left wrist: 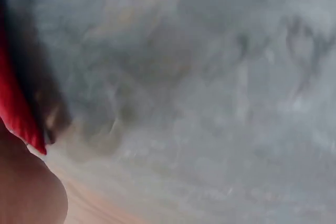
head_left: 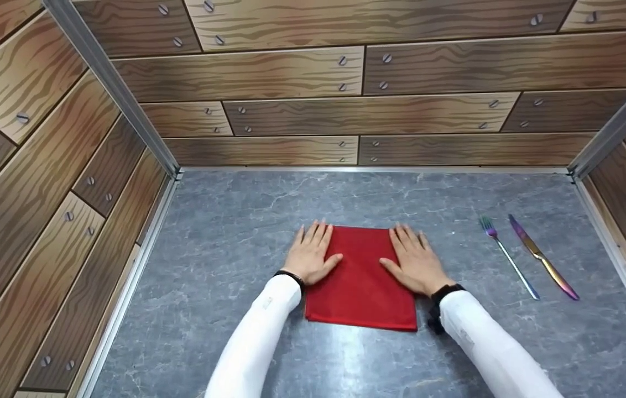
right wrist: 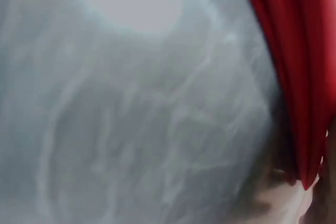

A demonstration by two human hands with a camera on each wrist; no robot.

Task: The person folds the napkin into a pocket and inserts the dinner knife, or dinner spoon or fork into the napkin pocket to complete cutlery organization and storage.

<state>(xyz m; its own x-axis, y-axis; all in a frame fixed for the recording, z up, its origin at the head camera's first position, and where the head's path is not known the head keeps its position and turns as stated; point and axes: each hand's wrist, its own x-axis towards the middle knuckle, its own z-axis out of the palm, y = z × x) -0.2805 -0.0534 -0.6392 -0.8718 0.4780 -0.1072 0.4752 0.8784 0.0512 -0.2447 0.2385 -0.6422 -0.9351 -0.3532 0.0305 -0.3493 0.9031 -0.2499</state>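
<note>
A red folded cloth (head_left: 365, 287) lies flat on the grey marbled table between my two hands. My left hand (head_left: 308, 257) rests palm down over its left edge, fingers straight and thumb on the cloth. On the opposite edge my right hand (head_left: 415, 262) presses down the same way, its thumb pointing inward. In the left wrist view, the red cloth (left wrist: 16, 106) shows at the left border above a blurred bit of hand (left wrist: 31, 187). Layered folds of the cloth (right wrist: 302, 77) appear along the right side of the right wrist view.
To the right of the cloth lie a fork (head_left: 507, 255) and a table knife (head_left: 543, 258), both with an iridescent finish, side by side and slanted. Wood-patterned walls (head_left: 291, 113) with metal edging enclose the table (head_left: 224, 221) at the back, left and right.
</note>
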